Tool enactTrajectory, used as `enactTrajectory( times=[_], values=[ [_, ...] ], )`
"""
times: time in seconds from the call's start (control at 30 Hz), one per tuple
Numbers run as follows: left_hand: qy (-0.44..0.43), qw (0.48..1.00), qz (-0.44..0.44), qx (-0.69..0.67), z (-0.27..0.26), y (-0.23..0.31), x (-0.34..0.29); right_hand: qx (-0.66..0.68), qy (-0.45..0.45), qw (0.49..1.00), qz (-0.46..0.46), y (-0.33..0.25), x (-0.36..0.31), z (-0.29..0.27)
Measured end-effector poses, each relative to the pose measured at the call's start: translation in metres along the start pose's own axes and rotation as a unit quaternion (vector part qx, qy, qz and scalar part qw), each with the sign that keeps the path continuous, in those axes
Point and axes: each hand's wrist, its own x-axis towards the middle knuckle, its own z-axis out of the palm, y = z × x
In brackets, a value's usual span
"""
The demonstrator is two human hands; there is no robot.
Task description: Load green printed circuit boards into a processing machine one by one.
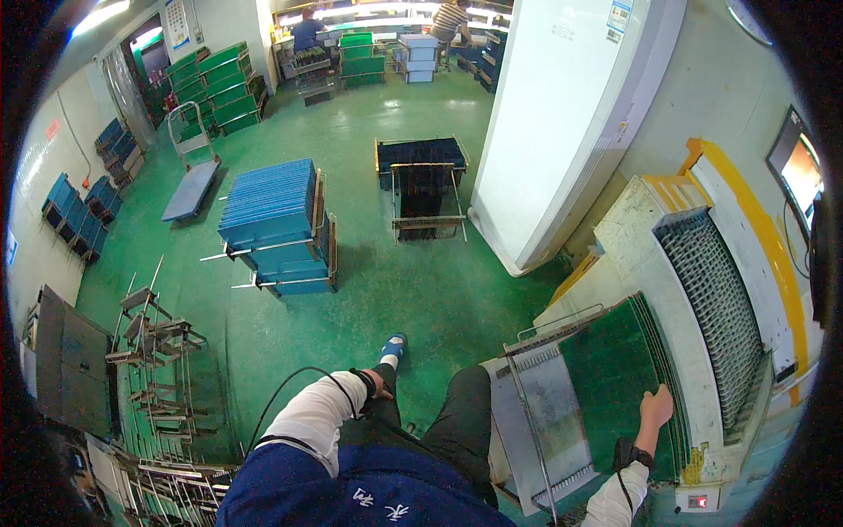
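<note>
My right hand [657,407] is closed at the outer edge of a dark green panel [601,373], the front one of several standing close together. These panels sit in a metal rack [525,400] with toothed edges and a grey base plate [549,422], at my right side. The fingertips are partly hidden, but the hand looks clenched on the panel's edge. My left hand [381,384] hangs low beside my dark trouser leg, away from the rack. Its fingers are mostly hidden behind the wrist band and against the dark cloth.
Right of the rack stands a machine with a metal mesh conveyor [716,307]. A tall white cabinet [562,123] rises ahead. Blue racks [277,228], a black rack [428,193] and a cart [190,189] stand on the green floor. Metal frames [158,369] are at left; two people work far off.
</note>
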Motion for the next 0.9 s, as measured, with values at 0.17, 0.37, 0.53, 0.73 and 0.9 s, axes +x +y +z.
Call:
enactTrajectory(
  times=[0.17, 0.37, 0.53, 0.73, 0.9],
  values=[
    [-0.039, 0.998, 0.045, 0.019, -0.025, 0.015, -0.009, -0.015, 0.011, 1.000, 0.016, 0.024, -0.002, 0.004],
    [-0.030, 0.999, -0.007, -0.035, 0.017, -0.011, 0.054, 0.005, 0.017, 1.000, -0.006, 0.006, 0.005, 0.012],
    [-0.013, 1.000, 0.024, -0.006, 0.004, -0.002, 0.029, 0.006, 0.009, 1.000, 0.013, 0.006, 0.001, 0.003],
    [-0.010, 0.998, 0.064, 0.013, -0.011, 0.003, -0.015, 0.006, 0.003, 1.000, 0.015, 0.008, 0.001, 0.005],
    [-0.006, 1.000, 0.009, -0.005, -0.009, 0.004, -0.008, 0.007, 0.017, 1.000, 0.007, 0.014, 0.004, 0.013]
  ],
)
